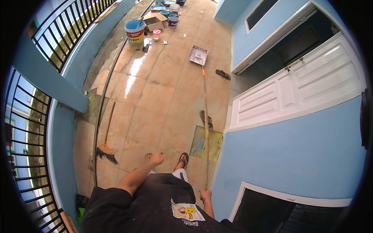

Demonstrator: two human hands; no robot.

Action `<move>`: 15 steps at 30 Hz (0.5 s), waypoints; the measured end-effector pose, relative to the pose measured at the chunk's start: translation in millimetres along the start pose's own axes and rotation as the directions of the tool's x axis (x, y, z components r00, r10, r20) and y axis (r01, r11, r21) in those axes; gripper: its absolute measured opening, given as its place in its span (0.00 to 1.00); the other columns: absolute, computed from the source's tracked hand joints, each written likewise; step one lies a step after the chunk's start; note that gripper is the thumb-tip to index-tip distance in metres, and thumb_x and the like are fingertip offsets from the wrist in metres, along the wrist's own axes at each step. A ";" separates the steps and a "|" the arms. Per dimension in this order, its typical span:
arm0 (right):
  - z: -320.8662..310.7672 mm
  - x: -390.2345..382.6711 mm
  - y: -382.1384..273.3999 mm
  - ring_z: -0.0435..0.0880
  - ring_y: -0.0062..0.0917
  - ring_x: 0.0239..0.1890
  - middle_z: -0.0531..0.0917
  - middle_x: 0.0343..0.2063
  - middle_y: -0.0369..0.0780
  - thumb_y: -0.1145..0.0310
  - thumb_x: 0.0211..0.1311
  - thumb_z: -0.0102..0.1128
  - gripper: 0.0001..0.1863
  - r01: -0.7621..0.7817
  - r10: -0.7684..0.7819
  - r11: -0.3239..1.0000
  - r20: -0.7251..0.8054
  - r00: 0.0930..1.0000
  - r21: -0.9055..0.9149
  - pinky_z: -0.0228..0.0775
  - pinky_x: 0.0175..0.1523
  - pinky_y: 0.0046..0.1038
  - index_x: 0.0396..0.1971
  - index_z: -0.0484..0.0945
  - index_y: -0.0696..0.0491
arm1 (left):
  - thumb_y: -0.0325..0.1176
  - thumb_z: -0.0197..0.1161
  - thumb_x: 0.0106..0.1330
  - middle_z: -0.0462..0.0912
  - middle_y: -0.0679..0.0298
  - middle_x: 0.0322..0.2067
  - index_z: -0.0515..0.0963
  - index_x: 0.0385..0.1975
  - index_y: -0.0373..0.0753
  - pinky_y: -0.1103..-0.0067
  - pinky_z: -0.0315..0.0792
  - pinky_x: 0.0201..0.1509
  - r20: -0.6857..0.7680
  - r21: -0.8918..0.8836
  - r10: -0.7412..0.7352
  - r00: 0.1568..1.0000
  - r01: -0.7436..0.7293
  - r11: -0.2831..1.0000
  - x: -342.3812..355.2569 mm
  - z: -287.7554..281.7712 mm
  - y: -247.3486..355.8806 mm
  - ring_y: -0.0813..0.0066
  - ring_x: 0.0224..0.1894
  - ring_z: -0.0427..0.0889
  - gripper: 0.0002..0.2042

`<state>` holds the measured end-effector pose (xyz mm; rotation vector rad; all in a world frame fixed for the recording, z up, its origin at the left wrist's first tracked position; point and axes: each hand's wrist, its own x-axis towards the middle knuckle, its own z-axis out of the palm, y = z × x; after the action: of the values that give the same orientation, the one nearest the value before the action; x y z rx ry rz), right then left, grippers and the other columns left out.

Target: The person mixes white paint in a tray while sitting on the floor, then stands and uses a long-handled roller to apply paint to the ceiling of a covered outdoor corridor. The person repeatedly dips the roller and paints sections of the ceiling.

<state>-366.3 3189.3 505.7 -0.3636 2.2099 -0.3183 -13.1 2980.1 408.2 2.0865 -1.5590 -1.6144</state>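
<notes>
My right hand [205, 195] is closed around the lower end of a long wooden pole, close to the blue wall. At its far end, the pole joins the orange handle of a paint roller [203, 72], whose head rests in a white-and-pink paint tray [199, 60] on the floor. Bent across in front of my body, my left arm ends in a loosely curled left hand [157, 158]. I see nothing in those fingers.
A broom [105, 149] lies on the tiles at left. Loose sandals [222, 74] lie right of the tray and beside the pole. Far left stand a paint bucket [135, 32], a cardboard box [155, 21] and smaller cans. A white door [299, 83] and black railing [31, 120] flank the walkway.
</notes>
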 end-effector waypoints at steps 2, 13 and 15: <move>1.0 27.6 -26.4 0.77 0.28 0.13 0.77 0.14 0.40 0.70 0.50 0.72 0.10 0.054 -0.055 0.998 0.005 0.999 0.008 0.66 0.17 0.33 0.22 0.80 0.60 | 0.37 0.63 0.59 0.86 0.46 0.47 0.78 0.56 0.37 0.65 0.76 0.57 0.006 -0.027 0.041 0.999 -0.041 0.999 -3.8 14.1 32.4 0.49 0.53 0.84 0.24; -77.7 54.2 161.8 0.85 0.28 0.22 0.83 0.16 0.44 0.62 0.50 0.72 0.19 0.333 -0.336 0.926 0.016 0.942 -0.178 0.74 0.29 0.36 0.22 0.81 0.65 | 0.57 0.69 0.65 0.79 0.51 0.52 0.66 0.66 0.34 0.62 0.79 0.54 0.487 -0.555 -0.009 0.873 0.317 0.769 30.8 168.2 265.6 0.60 0.50 0.83 0.39; -109.2 58.2 187.4 0.84 0.27 0.22 0.83 0.16 0.43 0.62 0.50 0.71 0.18 0.313 -0.312 0.941 0.031 0.950 -0.130 0.73 0.29 0.36 0.22 0.81 0.65 | 0.58 0.68 0.65 0.77 0.52 0.55 0.64 0.67 0.36 0.60 0.79 0.55 0.529 -0.662 0.071 0.846 0.358 0.659 31.8 189.2 312.8 0.58 0.53 0.82 0.40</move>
<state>-515.1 3352.5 464.8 -0.7931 2.1672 -0.3384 -362.0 2898.0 486.7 1.3918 -0.5345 -2.4626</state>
